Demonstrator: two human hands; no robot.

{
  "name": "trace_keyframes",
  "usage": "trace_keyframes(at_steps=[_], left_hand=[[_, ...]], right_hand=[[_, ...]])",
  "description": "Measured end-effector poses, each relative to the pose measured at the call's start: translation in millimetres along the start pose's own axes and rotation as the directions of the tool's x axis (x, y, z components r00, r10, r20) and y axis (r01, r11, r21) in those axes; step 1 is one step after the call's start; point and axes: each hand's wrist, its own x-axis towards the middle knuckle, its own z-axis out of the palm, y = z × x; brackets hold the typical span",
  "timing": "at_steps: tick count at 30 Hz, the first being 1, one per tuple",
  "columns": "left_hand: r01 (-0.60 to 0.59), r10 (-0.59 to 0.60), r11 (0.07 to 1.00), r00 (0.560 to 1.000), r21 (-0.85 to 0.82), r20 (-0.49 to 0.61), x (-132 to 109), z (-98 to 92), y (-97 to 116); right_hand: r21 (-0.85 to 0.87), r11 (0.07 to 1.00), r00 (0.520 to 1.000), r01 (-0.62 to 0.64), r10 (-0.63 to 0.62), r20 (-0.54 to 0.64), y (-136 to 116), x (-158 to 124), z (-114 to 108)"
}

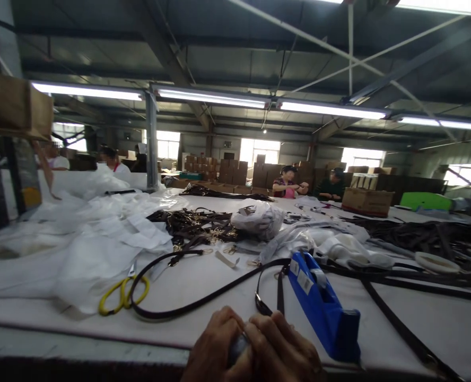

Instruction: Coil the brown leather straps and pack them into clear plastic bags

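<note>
At the table's front edge my left hand (216,347) and my right hand (281,347) are pressed together, fingers curled. Between them shows a small grey-blue, shiny piece (238,347), mostly hidden, whose kind I cannot make out. A dark strap (188,309) curves across the white table; two dark lengths, one with a metal buckle (262,303), run down behind my right hand's fingers. Whether they are gripped is hidden. Right of my hands stands a blue tape dispenser (326,313). Yellow-handled scissors (118,297) lie to the left, partly under the strap's loop.
White sheeting (84,254) is heaped at left. Further back lie a pile of dark straps with metal clips (195,225) and a plastic bag (257,218). More straps (426,236) and a tape roll (437,261) are at right. Several people work beyond, near a carton (366,201).
</note>
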Motion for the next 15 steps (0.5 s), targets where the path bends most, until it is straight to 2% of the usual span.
trace_keyframes(at_steps=[5,7,9,10,11,12,14,15], left_hand=[[-0.12,0.122,0.992,0.991,0.045,-0.051,-8.4,2.2,-16.9],[-0.141,0.14,0.99,0.988,-0.018,-0.061,-0.6,-6.3,-19.8],[-0.14,0.133,0.988,0.986,-0.071,-0.097,13.0,-19.4,-23.5],[-0.123,0.114,0.99,0.986,-0.071,-0.124,20.8,-26.7,-26.6],[-0.079,0.068,0.995,0.981,-0.057,-0.183,28.7,-33.7,-30.9],[-0.031,0.021,0.999,0.975,-0.041,-0.223,35.7,-40.1,-36.3],[0.048,-0.045,0.999,0.975,0.005,-0.218,45.6,-49.9,-49.2],[0.055,-0.049,0.998,0.98,0.027,-0.193,47.9,-53.1,-55.8]], right_hand=[[-0.015,0.997,0.99,0.08,-0.078,0.119,-5.5,18.0,-2.3],[-0.044,0.99,0.974,0.131,-0.12,0.193,9.0,36.3,-7.0],[-0.092,0.987,0.948,0.13,-0.097,0.304,45.8,69.7,-17.1],[-0.149,0.988,0.925,0.045,0.015,0.379,72.2,91.1,-23.3],[-0.248,0.962,0.896,-0.118,0.211,0.391,102.1,114.0,-29.3],[-0.301,0.931,0.884,-0.207,0.31,0.351,133.2,136.4,-34.0],[-0.337,0.887,0.865,-0.317,0.416,0.28,188.6,171.8,-36.0],[-0.335,0.87,0.85,-0.362,0.455,0.263,208.3,181.7,-31.9]])
